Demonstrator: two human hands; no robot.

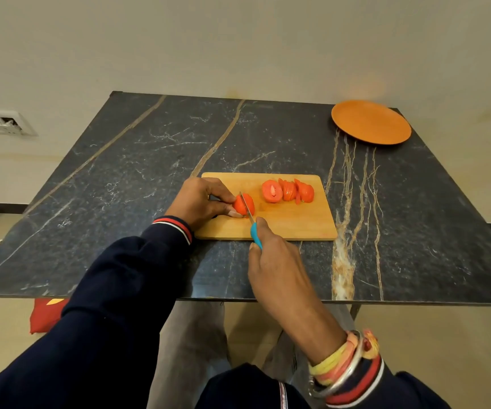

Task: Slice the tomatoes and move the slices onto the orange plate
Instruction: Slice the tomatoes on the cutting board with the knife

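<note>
A tomato (243, 204) is pinched on the cutting board (294, 222) by the left hand (201, 200); the knife (251, 221) is gripped by the right hand (276, 258).

The tabletop (149, 172) is black marble streaked with white and tan veins; the plate (371, 122) is plain orange, the cutting board (297, 225) pale honey wood. The tomato (239, 205) and its slices (288, 190) are bright orange-red, and the knife (255, 233) has a turquoise handle. The sleeves (120, 290) are navy with red-and-white striped cuffs.
</note>
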